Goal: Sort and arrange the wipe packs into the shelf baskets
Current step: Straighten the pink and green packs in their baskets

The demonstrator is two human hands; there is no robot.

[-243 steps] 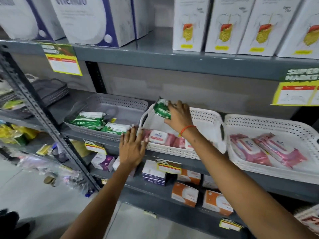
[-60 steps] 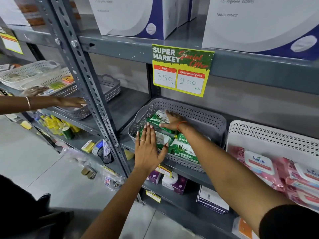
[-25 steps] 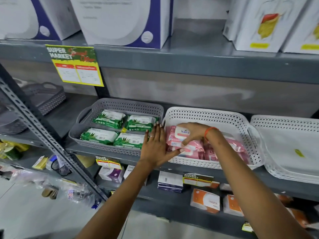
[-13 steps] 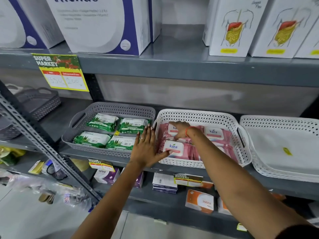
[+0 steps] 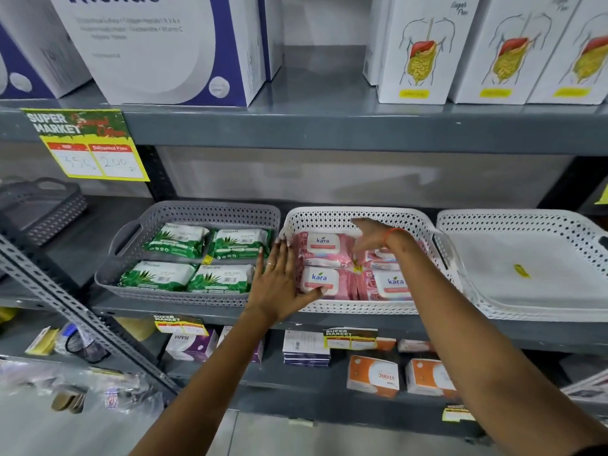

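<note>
Several green wipe packs (image 5: 197, 260) lie flat in the grey basket (image 5: 210, 212) on the middle shelf. Pink wipe packs (image 5: 324, 246) fill the white basket (image 5: 362, 215) beside it. My left hand (image 5: 279, 284) rests flat and open against the white basket's left front corner, thumb touching a front pink pack (image 5: 320, 279). My right hand (image 5: 368, 238) reaches into the white basket over the back right pink packs, fingers spread downward, gripping nothing that I can see. A second white basket (image 5: 513, 222) at the right holds only a small yellow scrap.
Large white boxes (image 5: 158, 44) stand on the shelf above. A yellow price tag (image 5: 85, 146) hangs from that shelf's edge. Small boxes (image 5: 373, 375) sit on the lower shelf. A slanted metal upright (image 5: 65, 304) crosses at the left, with another grey basket (image 5: 46, 205) behind it.
My right hand has shifted from the back left pink pack to the right side of the white basket. The pink packs now lie in a neater two-by-two layout. My left hand stays at the corner.
</note>
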